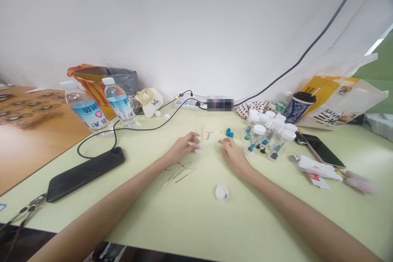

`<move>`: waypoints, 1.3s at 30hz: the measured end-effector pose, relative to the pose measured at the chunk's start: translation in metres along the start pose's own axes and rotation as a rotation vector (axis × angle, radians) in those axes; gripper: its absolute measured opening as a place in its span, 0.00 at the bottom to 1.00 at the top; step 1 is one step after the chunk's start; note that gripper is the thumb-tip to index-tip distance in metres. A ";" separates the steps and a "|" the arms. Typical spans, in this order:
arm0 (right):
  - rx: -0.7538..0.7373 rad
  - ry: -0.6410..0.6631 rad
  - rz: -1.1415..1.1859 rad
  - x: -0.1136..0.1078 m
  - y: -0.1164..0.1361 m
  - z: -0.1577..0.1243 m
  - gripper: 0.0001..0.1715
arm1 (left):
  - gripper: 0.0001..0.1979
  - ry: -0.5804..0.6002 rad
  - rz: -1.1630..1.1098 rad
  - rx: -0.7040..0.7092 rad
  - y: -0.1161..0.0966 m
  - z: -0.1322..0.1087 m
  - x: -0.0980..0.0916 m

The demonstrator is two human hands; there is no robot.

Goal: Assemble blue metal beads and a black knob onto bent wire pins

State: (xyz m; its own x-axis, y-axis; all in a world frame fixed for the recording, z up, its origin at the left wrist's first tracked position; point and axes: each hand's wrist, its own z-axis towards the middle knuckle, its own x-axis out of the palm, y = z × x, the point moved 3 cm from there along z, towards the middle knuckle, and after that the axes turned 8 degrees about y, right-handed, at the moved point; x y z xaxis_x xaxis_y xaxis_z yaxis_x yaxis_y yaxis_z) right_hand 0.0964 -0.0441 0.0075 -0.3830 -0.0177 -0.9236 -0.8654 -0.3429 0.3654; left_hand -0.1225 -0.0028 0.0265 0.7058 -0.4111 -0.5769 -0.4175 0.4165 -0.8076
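Observation:
My left hand (183,147) rests on the pale green table (153,213), its fingers curled round the base of a clear upright tube (200,138). My right hand (231,153) lies a little to the right, fingers bent and pinched low on the table near a small L-shaped metal key (211,134); whether it holds anything is hidden. Blue beads (229,132) sit just beyond it. A white cap (221,192) lies between my forearms. Thin metal rods (179,171) lie below my left hand.
Several white-capped clear vials (270,137) stand at the right. Two water bottles (101,104) stand at the back left, a black device (84,174) with cable lies at the left, a phone (321,149), a cup (299,106) and bags (337,102) at the right.

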 end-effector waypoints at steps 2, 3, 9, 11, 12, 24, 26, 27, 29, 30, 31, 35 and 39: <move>0.031 -0.031 -0.076 0.002 -0.001 0.022 0.22 | 0.19 -0.023 0.048 -0.006 -0.002 -0.003 -0.010; 0.039 -0.050 -0.107 0.003 0.000 0.032 0.22 | 0.19 -0.046 0.080 -0.011 -0.004 -0.005 -0.017; -0.034 -0.054 -0.229 0.003 0.008 0.063 0.21 | 0.14 0.026 0.290 -0.001 -0.022 -0.020 -0.045; -0.035 -0.033 -0.252 0.005 0.007 0.054 0.21 | 0.11 0.181 0.331 0.016 -0.028 -0.024 -0.044; -0.030 -0.024 -0.261 0.006 0.007 0.046 0.21 | 0.10 0.253 0.346 0.020 -0.030 -0.025 -0.043; 0.043 0.007 -0.239 0.003 0.002 -0.045 0.25 | 0.07 0.421 0.538 -0.028 -0.023 -0.034 -0.017; 0.091 -0.005 -0.223 0.000 -0.002 -0.042 0.23 | 0.09 0.413 0.575 -0.025 -0.025 -0.035 -0.012; 0.108 -0.002 -0.219 -0.002 -0.003 -0.040 0.20 | 0.10 0.407 0.593 -0.023 -0.026 -0.035 -0.010; 0.121 0.024 -0.223 -0.004 -0.005 -0.037 0.16 | 0.12 0.392 0.623 -0.019 -0.029 -0.036 -0.008; 0.121 0.041 -0.231 -0.005 -0.004 -0.037 0.14 | 0.12 0.383 0.633 -0.019 -0.031 -0.036 -0.008; 0.119 0.059 -0.242 -0.006 -0.004 -0.036 0.13 | 0.12 0.373 0.641 -0.021 -0.034 -0.036 -0.008; 0.104 0.111 -0.276 -0.008 -0.003 -0.037 0.10 | 0.13 0.295 0.675 -0.032 -0.047 -0.034 -0.012; 0.146 0.106 -0.277 -0.011 -0.007 -0.035 0.10 | 0.10 0.130 0.648 0.005 -0.057 -0.035 -0.013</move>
State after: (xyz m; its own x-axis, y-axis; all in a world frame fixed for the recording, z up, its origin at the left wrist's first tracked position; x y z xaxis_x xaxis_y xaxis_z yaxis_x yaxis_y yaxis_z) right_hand 0.1179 -0.0749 0.0106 -0.0971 -0.0429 -0.9943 -0.9722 -0.2099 0.1040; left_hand -0.1284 -0.0494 0.0755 0.2377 -0.1707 -0.9562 -0.7313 0.6165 -0.2918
